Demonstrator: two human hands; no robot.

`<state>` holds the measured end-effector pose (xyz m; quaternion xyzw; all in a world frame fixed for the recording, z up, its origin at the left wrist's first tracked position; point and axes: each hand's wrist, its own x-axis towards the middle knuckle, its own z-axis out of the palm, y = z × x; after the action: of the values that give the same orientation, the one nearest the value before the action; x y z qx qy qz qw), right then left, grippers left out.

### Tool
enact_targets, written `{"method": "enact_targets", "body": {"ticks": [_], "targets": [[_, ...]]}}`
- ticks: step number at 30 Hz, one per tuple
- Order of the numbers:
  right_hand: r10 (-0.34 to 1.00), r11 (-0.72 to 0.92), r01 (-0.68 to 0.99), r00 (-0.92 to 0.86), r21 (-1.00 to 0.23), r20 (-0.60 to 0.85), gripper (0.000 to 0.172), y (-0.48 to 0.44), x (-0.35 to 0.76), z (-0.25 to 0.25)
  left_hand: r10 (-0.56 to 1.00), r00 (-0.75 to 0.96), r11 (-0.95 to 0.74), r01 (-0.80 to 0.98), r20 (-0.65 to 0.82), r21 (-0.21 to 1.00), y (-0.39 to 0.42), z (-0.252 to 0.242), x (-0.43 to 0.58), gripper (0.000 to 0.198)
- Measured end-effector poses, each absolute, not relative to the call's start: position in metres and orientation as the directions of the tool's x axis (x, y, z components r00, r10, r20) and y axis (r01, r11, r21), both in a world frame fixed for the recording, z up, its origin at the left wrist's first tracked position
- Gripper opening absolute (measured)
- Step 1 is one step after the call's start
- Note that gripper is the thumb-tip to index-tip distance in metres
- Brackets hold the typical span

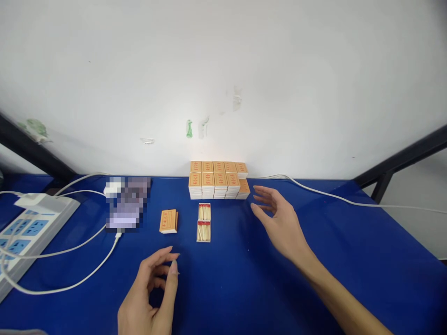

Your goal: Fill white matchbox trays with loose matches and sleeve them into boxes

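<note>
Two open matchbox trays (204, 223) filled with red-tipped matches lie end to end on the blue table. Left of them sits a small stack of orange matchbox sleeves (168, 220). Against the wall stand stacked orange matchboxes (214, 182) in two rows; the front right column is lower than the others. My right hand (279, 221) hovers just right of that low column, fingers apart, with nothing in it. Nearer to me, below the small stack, my left hand (153, 284) is half curled, its thumb and fingertips apart and nothing visible between them.
A power strip (35, 232) with white cables occupies the left side. Beside it lies a pixelated phone (127, 204) with a charging cable (101, 274) plugged in. Another white cable (324, 193) runs along the back right. Dark metal bars (401, 160) rise at both sides before the wall.
</note>
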<state>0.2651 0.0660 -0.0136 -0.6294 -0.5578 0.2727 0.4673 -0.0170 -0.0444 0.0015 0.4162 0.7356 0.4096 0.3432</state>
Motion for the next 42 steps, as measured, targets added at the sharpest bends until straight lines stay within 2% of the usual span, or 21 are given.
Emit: {"method": "enact_targets", "body": {"ticks": [3, 5, 6, 8, 11, 14, 16, 21, 25, 27, 32, 36, 42], "targets": [[0.94, 0.085, 0.561, 0.229, -0.823, 0.253, 0.038, 0.039, 0.247, -0.002, 0.903, -0.43, 0.244, 0.493, -0.01, 0.835, -0.034, 0.005, -0.019, 0.052], [0.952, 0.164, 0.65, 0.092, -0.742, 0.291, 0.024, 0.022, 0.23, 0.002, 0.913, -0.38, 0.133, 0.618, 0.146, 0.775, -0.026, 0.003, -0.02, 0.049], [0.95, 0.22, 0.67, 0.019, -0.709, 0.312, 0.023, 0.015, 0.221, 0.003, 0.918, -0.331, 0.068, 0.673, 0.217, 0.736, -0.022, 0.002, -0.021, 0.049], [0.923, 0.341, 0.706, -0.124, -0.621, 0.365, 0.029, 0.006, 0.206, 0.003, 0.924, -0.226, -0.034, 0.756, 0.309, 0.654, -0.013, -0.003, -0.021, 0.052], [0.868, 0.468, 0.774, -0.311, -0.427, 0.387, 0.046, -0.001, 0.19, -0.002, 0.924, -0.102, -0.124, 0.831, 0.368, 0.542, -0.001, -0.009, -0.019, 0.055], [0.85, 0.497, 0.827, -0.402, -0.263, 0.342, 0.058, -0.004, 0.18, -0.008, 0.9, -0.054, -0.151, 0.892, 0.432, 0.427, 0.011, -0.011, -0.015, 0.053], [0.855, 0.481, 0.85, -0.401, -0.215, 0.327, 0.061, -0.007, 0.176, -0.012, 0.888, -0.063, -0.139, 0.907, 0.455, 0.398, 0.017, -0.011, -0.014, 0.051], [0.911, 0.341, 0.891, -0.234, -0.3, 0.339, 0.062, -0.01, 0.165, -0.018, 0.844, -0.161, -0.093, 0.896, 0.512, 0.435, 0.032, -0.008, -0.011, 0.05], [0.954, 0.195, 0.916, -0.095, -0.35, 0.284, 0.083, 0.004, 0.154, -0.014, 0.821, -0.232, -0.047, 0.883, 0.521, 0.466, 0.045, -0.007, -0.008, 0.055], [0.97, 0.145, 0.93, -0.067, -0.338, 0.233, 0.086, 0.013, 0.147, -0.01, 0.822, -0.248, -0.031, 0.879, 0.512, 0.475, 0.05, -0.007, -0.006, 0.054], [0.989, 0.087, 0.954, -0.048, -0.287, 0.139, 0.086, 0.029, 0.134, -0.001, 0.829, -0.27, -0.017, 0.863, 0.49, 0.504, 0.052, -0.007, -0.009, 0.043], [0.993, 0.051, 0.964, -0.021, -0.261, 0.113, 0.083, 0.032, 0.132, 0.002, 0.838, -0.27, -0.006, 0.864, 0.474, 0.503, 0.051, -0.008, -0.012, 0.048], [0.994, 0.065, 0.966, -0.041, -0.25, 0.1, 0.07, 0.027, 0.138, 0.0, 0.862, -0.24, -0.014, 0.869, 0.446, 0.494, 0.051, -0.013, -0.016, 0.05]]}}
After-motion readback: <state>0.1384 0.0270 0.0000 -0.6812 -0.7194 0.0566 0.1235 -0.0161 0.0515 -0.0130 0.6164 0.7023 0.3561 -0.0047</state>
